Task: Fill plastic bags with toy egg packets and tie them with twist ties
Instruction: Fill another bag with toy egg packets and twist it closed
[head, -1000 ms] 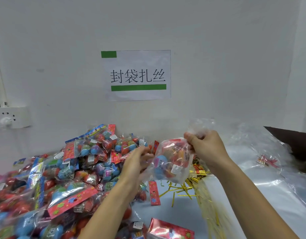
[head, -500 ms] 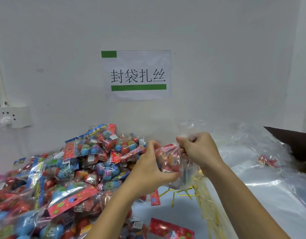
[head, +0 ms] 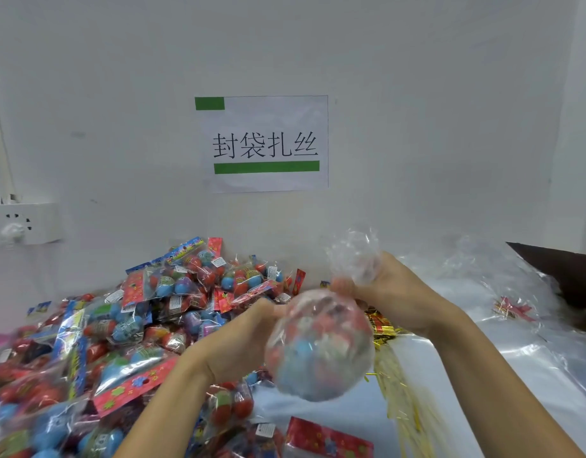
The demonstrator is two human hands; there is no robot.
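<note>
Centre-right of frame: the right hand (head: 389, 294) pinches the gathered neck of a filled plastic bag (head: 319, 347), blurred, hanging above the table (head: 450, 375). The left hand (head: 242, 342) touches its side, grip unclear. Toy egg packets (head: 146, 312) heap at left; twist ties (head: 397, 385) lie just right.

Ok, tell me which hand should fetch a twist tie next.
Left. The right hand grips the bag's gathered neck, so letting go would loosen it. The left hand only steadies the filled bag and could probably reach across to the gold twist ties lying below it.
</note>
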